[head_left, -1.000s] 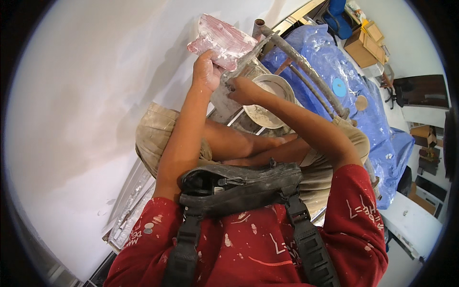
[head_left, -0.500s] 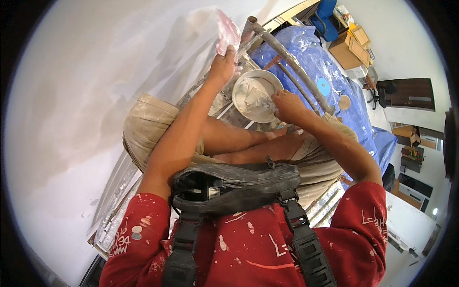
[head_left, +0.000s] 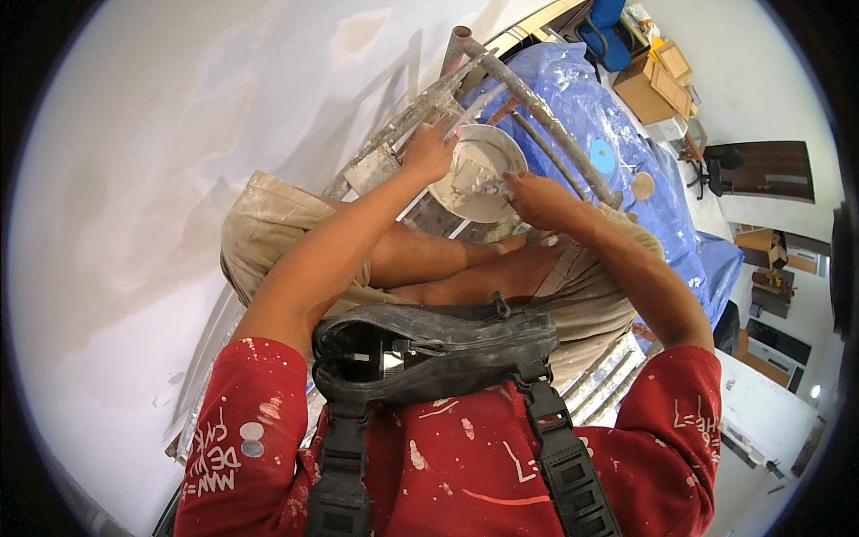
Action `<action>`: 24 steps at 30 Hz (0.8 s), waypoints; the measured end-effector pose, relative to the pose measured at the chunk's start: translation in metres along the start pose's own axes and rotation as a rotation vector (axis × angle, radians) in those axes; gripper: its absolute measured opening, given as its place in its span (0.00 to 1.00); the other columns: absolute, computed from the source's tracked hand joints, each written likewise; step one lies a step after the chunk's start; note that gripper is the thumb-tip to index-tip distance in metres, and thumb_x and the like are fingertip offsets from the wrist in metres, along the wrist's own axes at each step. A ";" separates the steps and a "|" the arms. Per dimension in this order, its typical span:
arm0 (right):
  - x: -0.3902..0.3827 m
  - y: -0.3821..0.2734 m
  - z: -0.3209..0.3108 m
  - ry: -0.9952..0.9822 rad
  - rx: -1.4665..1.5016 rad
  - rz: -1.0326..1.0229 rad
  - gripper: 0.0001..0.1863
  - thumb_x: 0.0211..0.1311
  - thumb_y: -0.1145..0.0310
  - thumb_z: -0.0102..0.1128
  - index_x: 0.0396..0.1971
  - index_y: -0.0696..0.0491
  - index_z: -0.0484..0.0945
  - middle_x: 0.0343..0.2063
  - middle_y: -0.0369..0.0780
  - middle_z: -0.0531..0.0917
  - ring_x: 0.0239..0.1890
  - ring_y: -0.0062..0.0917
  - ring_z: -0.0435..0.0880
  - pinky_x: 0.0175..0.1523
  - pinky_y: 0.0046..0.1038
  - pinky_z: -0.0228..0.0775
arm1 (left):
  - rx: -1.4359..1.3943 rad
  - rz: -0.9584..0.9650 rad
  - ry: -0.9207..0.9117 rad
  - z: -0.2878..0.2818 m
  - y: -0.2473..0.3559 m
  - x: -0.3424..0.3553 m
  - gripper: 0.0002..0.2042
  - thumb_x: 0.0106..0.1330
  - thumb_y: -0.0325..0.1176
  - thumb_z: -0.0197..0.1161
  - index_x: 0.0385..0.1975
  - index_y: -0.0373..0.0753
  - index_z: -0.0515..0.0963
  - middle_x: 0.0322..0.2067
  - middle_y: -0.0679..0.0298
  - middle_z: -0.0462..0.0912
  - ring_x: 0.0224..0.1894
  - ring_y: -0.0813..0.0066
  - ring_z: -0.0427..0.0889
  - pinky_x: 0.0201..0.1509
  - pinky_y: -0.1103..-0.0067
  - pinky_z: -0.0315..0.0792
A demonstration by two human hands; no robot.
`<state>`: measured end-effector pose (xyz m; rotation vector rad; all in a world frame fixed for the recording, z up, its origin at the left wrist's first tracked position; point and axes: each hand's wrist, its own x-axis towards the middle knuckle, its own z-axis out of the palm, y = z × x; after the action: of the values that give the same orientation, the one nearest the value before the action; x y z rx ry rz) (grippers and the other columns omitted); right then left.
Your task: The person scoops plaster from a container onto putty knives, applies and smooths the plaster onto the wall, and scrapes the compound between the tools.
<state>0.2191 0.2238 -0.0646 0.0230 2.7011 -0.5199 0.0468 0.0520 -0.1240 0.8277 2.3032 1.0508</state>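
Observation:
My left hand (head_left: 429, 154) is closed on a thin, flat, pale spreader (head_left: 476, 111), seen nearly edge-on over the far rim of a round white bucket (head_left: 503, 143). My right hand (head_left: 539, 199), at the bucket's right side, grips a putty knife whose handle is mostly hidden by the fingers. Its putty-coated blade (head_left: 469, 175) is inside the bucket, above off-white wet filler. The bucket stands just beyond my crossed legs (head_left: 447, 255).
A wall (head_left: 179, 179) with patchy filler runs along the left. Metal scaffold tubes (head_left: 546, 112) rise beyond the bucket. Blue plastic sheeting (head_left: 573, 80) covers things at right; farther off are a blue chair (head_left: 604, 36) and cardboard boxes (head_left: 646, 89). A black bag (head_left: 438, 349) lies across my lap.
My left hand has come down from beside the wall to the bucket's rim, and the spreader has turned from face-on to nearly edge-on. My right hand stays at the bucket, shifted slightly left.

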 end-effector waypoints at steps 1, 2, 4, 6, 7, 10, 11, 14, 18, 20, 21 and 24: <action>0.000 0.002 0.004 -0.032 0.031 0.036 0.18 0.66 0.64 0.53 0.49 0.60 0.74 0.35 0.56 0.83 0.41 0.51 0.83 0.48 0.49 0.73 | -0.004 -0.008 0.054 0.000 0.003 0.001 0.23 0.71 0.47 0.54 0.60 0.42 0.74 0.62 0.40 0.69 0.61 0.41 0.71 0.64 0.58 0.66; 0.000 0.006 0.007 -0.032 0.027 0.038 0.18 0.66 0.64 0.53 0.49 0.60 0.74 0.35 0.56 0.83 0.41 0.51 0.83 0.48 0.49 0.73 | -0.008 -0.015 0.108 0.001 0.006 0.001 0.23 0.71 0.47 0.53 0.61 0.44 0.74 0.65 0.41 0.66 0.64 0.42 0.69 0.66 0.59 0.65; 0.003 0.007 0.004 0.045 0.276 0.072 0.19 0.66 0.62 0.52 0.49 0.59 0.76 0.36 0.57 0.83 0.41 0.51 0.83 0.47 0.49 0.73 | -0.023 -0.022 0.091 0.003 0.002 0.002 0.23 0.72 0.48 0.53 0.63 0.45 0.73 0.66 0.43 0.65 0.65 0.42 0.66 0.68 0.60 0.63; 0.005 0.009 -0.009 -0.036 0.438 0.153 0.19 0.65 0.61 0.52 0.49 0.59 0.76 0.38 0.57 0.83 0.41 0.51 0.83 0.48 0.49 0.73 | -0.039 -0.028 0.071 0.008 -0.002 0.001 0.24 0.72 0.49 0.52 0.64 0.46 0.71 0.67 0.45 0.63 0.67 0.42 0.64 0.70 0.61 0.61; 0.005 0.006 -0.019 -0.118 0.601 0.235 0.20 0.65 0.60 0.52 0.50 0.58 0.77 0.40 0.57 0.83 0.42 0.52 0.83 0.49 0.48 0.73 | -0.055 -0.049 0.056 0.011 -0.003 0.000 0.24 0.72 0.49 0.51 0.65 0.47 0.70 0.68 0.45 0.63 0.68 0.42 0.63 0.71 0.60 0.60; -0.005 -0.012 -0.042 0.177 0.131 -0.027 0.17 0.63 0.64 0.51 0.45 0.59 0.80 0.38 0.55 0.84 0.42 0.50 0.84 0.48 0.46 0.74 | -0.061 -0.051 0.087 0.017 -0.014 0.000 0.25 0.73 0.49 0.51 0.67 0.48 0.68 0.68 0.46 0.63 0.67 0.41 0.65 0.69 0.58 0.61; 0.003 -0.012 -0.044 0.173 0.127 -0.031 0.17 0.63 0.64 0.51 0.45 0.59 0.80 0.38 0.55 0.84 0.42 0.50 0.84 0.48 0.46 0.74 | -0.045 -0.031 0.131 0.018 -0.019 0.001 0.25 0.73 0.49 0.51 0.68 0.48 0.67 0.68 0.45 0.64 0.65 0.40 0.67 0.68 0.57 0.63; 0.016 -0.008 -0.044 0.090 -0.071 0.122 0.14 0.58 0.68 0.52 0.38 0.59 0.83 0.33 0.53 0.85 0.39 0.50 0.85 0.46 0.44 0.76 | -0.046 -0.085 0.022 0.017 0.014 0.007 0.27 0.72 0.48 0.52 0.69 0.50 0.64 0.57 0.38 0.74 0.57 0.38 0.74 0.60 0.56 0.69; 0.027 -0.052 -0.034 -0.132 -0.228 0.113 0.10 0.52 0.73 0.56 0.30 0.57 0.85 0.30 0.50 0.86 0.35 0.46 0.87 0.42 0.42 0.79 | 0.216 0.053 -0.107 0.025 0.005 -0.007 0.27 0.68 0.38 0.56 0.69 0.59 0.64 0.53 0.48 0.77 0.50 0.44 0.80 0.54 0.56 0.73; 0.007 -0.068 -0.023 -0.208 -0.324 0.069 0.08 0.52 0.72 0.59 0.29 0.56 0.85 0.31 0.48 0.87 0.37 0.41 0.88 0.41 0.41 0.80 | 0.293 0.206 -0.061 0.023 -0.009 -0.009 0.31 0.65 0.33 0.56 0.70 0.63 0.62 0.44 0.49 0.78 0.46 0.48 0.81 0.50 0.58 0.75; -0.003 -0.070 -0.019 -0.222 -0.326 0.067 0.08 0.52 0.72 0.59 0.29 0.56 0.85 0.31 0.48 0.87 0.37 0.41 0.88 0.41 0.41 0.80 | 0.282 0.197 -0.064 0.024 -0.009 -0.009 0.31 0.65 0.33 0.56 0.70 0.63 0.62 0.44 0.49 0.78 0.46 0.48 0.81 0.50 0.58 0.75; -0.026 -0.059 -0.016 -0.238 -0.334 0.098 0.08 0.52 0.71 0.60 0.29 0.56 0.86 0.32 0.48 0.87 0.37 0.41 0.88 0.41 0.42 0.80 | 0.314 0.156 -0.082 0.023 -0.005 -0.002 0.32 0.66 0.30 0.54 0.70 0.63 0.61 0.44 0.49 0.78 0.46 0.49 0.82 0.48 0.58 0.76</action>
<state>0.2321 0.1763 -0.0201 0.0027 2.5023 -0.0348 0.0614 0.0595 -0.1413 1.1662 2.3975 0.7078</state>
